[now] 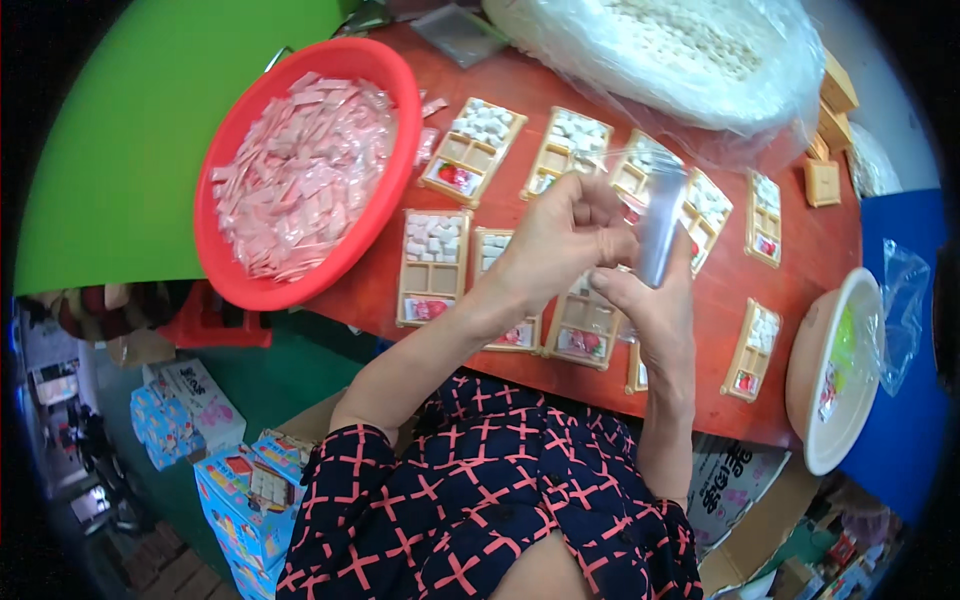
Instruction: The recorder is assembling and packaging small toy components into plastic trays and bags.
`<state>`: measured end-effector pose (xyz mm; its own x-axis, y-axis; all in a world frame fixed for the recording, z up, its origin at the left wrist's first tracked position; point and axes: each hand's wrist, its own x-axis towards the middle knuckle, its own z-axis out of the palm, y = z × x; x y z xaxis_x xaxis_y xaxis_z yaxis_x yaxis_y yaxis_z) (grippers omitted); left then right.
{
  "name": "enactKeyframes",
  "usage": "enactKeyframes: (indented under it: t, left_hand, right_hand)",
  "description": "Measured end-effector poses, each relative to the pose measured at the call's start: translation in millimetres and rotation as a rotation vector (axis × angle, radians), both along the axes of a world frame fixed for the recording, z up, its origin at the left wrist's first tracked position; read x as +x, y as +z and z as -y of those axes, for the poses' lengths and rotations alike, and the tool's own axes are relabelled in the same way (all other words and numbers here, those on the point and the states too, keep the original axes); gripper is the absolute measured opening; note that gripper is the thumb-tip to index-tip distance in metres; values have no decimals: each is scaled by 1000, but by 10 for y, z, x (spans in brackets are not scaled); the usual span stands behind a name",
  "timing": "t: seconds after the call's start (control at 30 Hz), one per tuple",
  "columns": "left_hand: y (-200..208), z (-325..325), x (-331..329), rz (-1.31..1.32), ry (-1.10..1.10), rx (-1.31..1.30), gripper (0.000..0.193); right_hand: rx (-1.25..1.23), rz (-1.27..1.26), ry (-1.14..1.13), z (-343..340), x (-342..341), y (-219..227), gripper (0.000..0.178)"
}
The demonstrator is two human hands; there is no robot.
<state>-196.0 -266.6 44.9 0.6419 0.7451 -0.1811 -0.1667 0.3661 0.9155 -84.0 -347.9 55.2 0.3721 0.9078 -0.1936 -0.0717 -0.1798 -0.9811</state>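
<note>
My right hand (655, 310) is closed around a shiny clear plastic bag (660, 220) that stands up from its fingers, glinting grey. Beside it, my left hand (570, 235) has its fingers bent and pinched near the thumb of the right; a thin sheet of the plastic reaches over to it. Both hands hover above tan compartment trays. One such tray (435, 265) holds white blocks at one end and a pink packet at the other. Another tray (583, 335), under my hands, is partly hidden by them.
A red basin (400, 110) heaped with pink packets (300, 180) is at the left. Far back lies a plastic-lined container of white pieces (690, 40). A cream basin (800, 400) stands at the right edge of the red table (700, 350). Blue printed boxes (240, 500) sit lower left.
</note>
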Motion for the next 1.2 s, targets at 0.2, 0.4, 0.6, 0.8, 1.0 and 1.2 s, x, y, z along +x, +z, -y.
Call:
enactKeyframes:
  t: [0.2,0.4,0.6,0.8,1.0,1.2]
  left_hand:
    - [-19,-595,-359,-127,177,49,39]
    - [-325,-1084,-472,-576,256,468,38]
    - [-640,-1337,-459,-951,473,904,34]
    - [-709,-1236,-305,-1290,482,877,45]
    - [-941,-1292,-358,-1220,471,1002,51]
    - [-720,-1084,-180,-1232,381,876,81]
  right_hand:
    - [-6,-32,-37,88,135,80,69]
    - [29,-213,-52,204,286,-53,78]
    - [21,-237,-67,296,388,-96,81]
    - [-4,-263,-59,352,452,-144,81]
    - [-15,-261,-49,395,473,-187,78]
    - [-36,-252,-85,434,496,-210,76]
